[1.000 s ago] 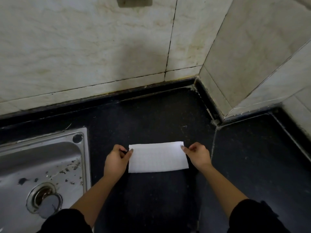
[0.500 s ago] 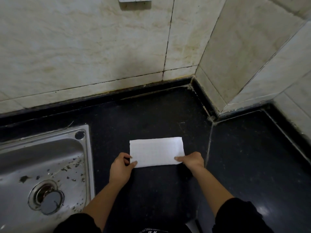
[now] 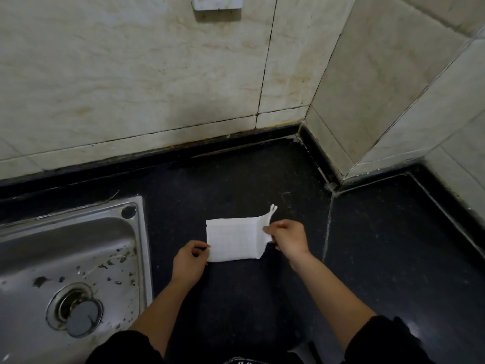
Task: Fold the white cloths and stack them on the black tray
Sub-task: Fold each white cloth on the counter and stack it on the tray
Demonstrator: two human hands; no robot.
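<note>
A folded white cloth (image 3: 232, 239) lies on the black countertop (image 3: 236, 179) in front of me. My left hand (image 3: 190, 261) pinches its near left corner against the counter. My right hand (image 3: 287, 239) pinches the right end, which is lifted and bent leftward, with a small loop of cloth sticking up at the far right corner. No black tray is in view.
A steel sink (image 3: 65, 264) with a drain plug (image 3: 78, 315) is set into the counter at the left. Tiled walls (image 3: 157, 74) meet in a corner behind and to the right. A white wall socket (image 3: 217, 2) is at the top edge.
My right hand has lifted the cloth's right end and moved it leftward, so the cloth looks shorter. My left hand still holds the left corner.
</note>
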